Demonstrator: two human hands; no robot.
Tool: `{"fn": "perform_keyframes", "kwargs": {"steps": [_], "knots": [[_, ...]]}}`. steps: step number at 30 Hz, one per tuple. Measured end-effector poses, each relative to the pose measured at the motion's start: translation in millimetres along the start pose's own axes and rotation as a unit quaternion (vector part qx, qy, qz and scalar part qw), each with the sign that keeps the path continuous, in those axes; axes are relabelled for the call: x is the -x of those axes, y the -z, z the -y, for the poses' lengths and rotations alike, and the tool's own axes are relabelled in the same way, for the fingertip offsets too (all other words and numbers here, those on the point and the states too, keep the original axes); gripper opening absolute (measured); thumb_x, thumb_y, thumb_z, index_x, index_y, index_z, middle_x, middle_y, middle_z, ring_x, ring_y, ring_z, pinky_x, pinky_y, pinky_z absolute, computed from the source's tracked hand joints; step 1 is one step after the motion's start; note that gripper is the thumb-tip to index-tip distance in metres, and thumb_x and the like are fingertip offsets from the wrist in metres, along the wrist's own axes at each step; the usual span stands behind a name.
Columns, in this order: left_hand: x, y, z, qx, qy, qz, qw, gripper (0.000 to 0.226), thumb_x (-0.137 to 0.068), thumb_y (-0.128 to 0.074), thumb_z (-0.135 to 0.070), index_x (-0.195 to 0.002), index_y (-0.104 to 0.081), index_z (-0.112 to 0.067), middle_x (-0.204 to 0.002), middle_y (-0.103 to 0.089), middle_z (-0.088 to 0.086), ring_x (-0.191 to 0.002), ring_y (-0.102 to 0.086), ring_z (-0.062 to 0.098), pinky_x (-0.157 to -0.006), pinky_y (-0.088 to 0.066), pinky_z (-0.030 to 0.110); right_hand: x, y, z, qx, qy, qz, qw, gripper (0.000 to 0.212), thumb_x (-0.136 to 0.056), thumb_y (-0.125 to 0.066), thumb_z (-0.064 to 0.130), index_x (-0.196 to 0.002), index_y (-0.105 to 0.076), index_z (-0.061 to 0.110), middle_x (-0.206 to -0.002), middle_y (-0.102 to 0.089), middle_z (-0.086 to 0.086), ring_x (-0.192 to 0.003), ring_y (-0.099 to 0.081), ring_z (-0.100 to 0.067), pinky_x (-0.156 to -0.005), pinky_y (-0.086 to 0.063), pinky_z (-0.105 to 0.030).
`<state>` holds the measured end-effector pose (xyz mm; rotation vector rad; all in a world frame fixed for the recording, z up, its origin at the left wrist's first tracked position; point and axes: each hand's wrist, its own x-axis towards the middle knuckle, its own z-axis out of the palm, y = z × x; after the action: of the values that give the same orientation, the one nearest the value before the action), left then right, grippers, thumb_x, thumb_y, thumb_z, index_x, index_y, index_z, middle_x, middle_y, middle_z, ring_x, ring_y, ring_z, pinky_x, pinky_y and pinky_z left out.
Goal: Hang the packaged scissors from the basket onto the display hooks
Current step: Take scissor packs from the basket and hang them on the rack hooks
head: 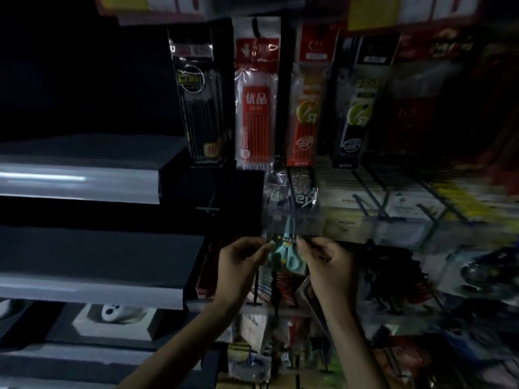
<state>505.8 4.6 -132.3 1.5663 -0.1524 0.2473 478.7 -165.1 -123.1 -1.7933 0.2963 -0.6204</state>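
My left hand (238, 259) and right hand (325, 258) both pinch the packaged scissors (289, 248) by its lower sides, fingers closed on the clear pack. It sits centre frame, its top against a hook (295, 192) at twelve o'clock, below the red refill pack (257, 108).

A dim shop aisle is shown, with pale grey shelves (78, 186) stepped down the left against a dark wall, and a display rack (393, 209) crowded with hanging refill packets (254, 99) on the right.
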Motion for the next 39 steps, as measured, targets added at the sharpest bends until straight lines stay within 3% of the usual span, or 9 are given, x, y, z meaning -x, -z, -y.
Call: {"fn": "perform_keyframes", "kwargs": {"steps": [6,12,15,19,25,30,33,37,39], "knots": [[-13,-10,8,-0.002,-0.003,-0.028,1.000,0.009,-0.092,-0.081,-0.022,-0.096,-0.082,-0.014,-0.088,-0.081,-0.001,-0.085,-0.078,0.017,-0.077,-0.064,0.041,-15,-18,9,0.028,0.014,-0.069,0.997,0.017,-0.082,-0.082,0.040,-0.076,-0.068,0.032,-0.066,-0.071,0.013,-0.061,-0.068,-0.006,-0.057,-0.059,-0.041],[-24,-10,24,-0.075,0.000,-0.075,0.994,0.013,-0.093,-0.080,-0.034,-0.100,-0.080,-0.024,-0.092,-0.080,-0.009,-0.088,-0.076,0.008,-0.077,-0.064,0.039,-19,-35,8,0.102,0.035,-0.085,0.991,0.024,-0.083,-0.077,0.045,-0.075,-0.058,0.033,-0.064,-0.066,0.013,-0.061,-0.067,-0.013,-0.056,-0.059,-0.041],[-28,-10,24,-0.156,0.006,-0.083,0.984,0.015,-0.092,-0.079,-0.043,-0.094,-0.077,-0.028,-0.087,-0.077,-0.014,-0.083,-0.074,0.003,-0.069,-0.057,0.028,-23,-41,-2,0.109,0.065,-0.094,0.987,0.025,-0.081,-0.064,0.062,-0.089,-0.060,0.038,-0.070,-0.068,0.013,-0.067,-0.068,-0.014,-0.058,-0.059,-0.045],[-31,-6,20,-0.203,-0.008,-0.095,0.975,0.007,-0.094,-0.078,-0.039,-0.095,-0.074,-0.033,-0.091,-0.076,-0.014,-0.086,-0.072,0.005,-0.072,-0.058,0.032,-19,-37,-2,0.168,0.101,-0.107,0.975,0.042,-0.082,-0.064,0.072,-0.090,-0.066,0.031,-0.066,-0.066,0.012,-0.061,-0.065,-0.010,-0.054,-0.056,-0.037],[-23,-3,30,-0.092,-0.036,-0.050,0.994,0.042,-0.087,-0.082,-0.048,-0.121,-0.069,-0.027,-0.111,-0.075,-0.011,-0.103,-0.073,0.007,-0.086,-0.063,0.040,-11,-38,-3,0.214,0.073,-0.094,0.970,0.053,-0.083,-0.071,0.067,-0.117,-0.071,0.026,-0.081,-0.075,0.006,-0.073,-0.072,-0.017,-0.062,-0.058,-0.034],[-20,-8,32,-0.080,-0.034,-0.052,0.995,0.026,-0.090,-0.082,-0.034,-0.113,-0.072,-0.026,-0.106,-0.078,-0.012,-0.100,-0.074,0.005,-0.088,-0.064,0.044,-5,-36,-1,0.223,0.079,-0.084,0.968,0.041,-0.086,-0.074,0.059,-0.110,-0.078,0.026,-0.090,-0.079,0.000,-0.083,-0.074,-0.023,-0.067,-0.058,-0.036],[-16,-13,36,-0.082,-0.020,-0.071,0.994,0.019,-0.089,-0.082,-0.040,-0.103,-0.073,-0.032,-0.100,-0.077,-0.014,-0.096,-0.074,0.005,-0.086,-0.063,0.043,-5,-39,-11,0.230,0.059,-0.076,0.969,0.036,-0.084,-0.075,0.060,-0.091,-0.077,0.024,-0.080,-0.076,0.000,-0.076,-0.073,-0.024,-0.065,-0.057,-0.037],[-10,-15,40,-0.075,-0.010,-0.080,0.994,0.022,-0.088,-0.084,-0.038,-0.106,-0.076,-0.028,-0.100,-0.078,-0.014,-0.094,-0.073,0.001,-0.082,-0.064,0.033,-3,-43,-22,0.260,0.046,-0.055,0.963,0.047,-0.083,-0.075,0.056,-0.062,-0.053,0.020,-0.061,-0.065,0.000,-0.059,-0.065,-0.023,-0.052,-0.038,-0.029],[-11,-15,40,-0.070,-0.008,-0.076,0.995,0.020,-0.089,-0.084,-0.035,-0.105,-0.076,-0.025,-0.099,-0.078,-0.010,-0.092,-0.074,0.002,-0.078,-0.064,0.029,-2,-43,-24,0.267,0.044,-0.047,0.962,0.052,-0.084,-0.075,0.055,-0.059,-0.041,0.025,-0.058,-0.062,-0.002,-0.055,-0.063,-0.023,-0.049,-0.039,-0.030]]}}
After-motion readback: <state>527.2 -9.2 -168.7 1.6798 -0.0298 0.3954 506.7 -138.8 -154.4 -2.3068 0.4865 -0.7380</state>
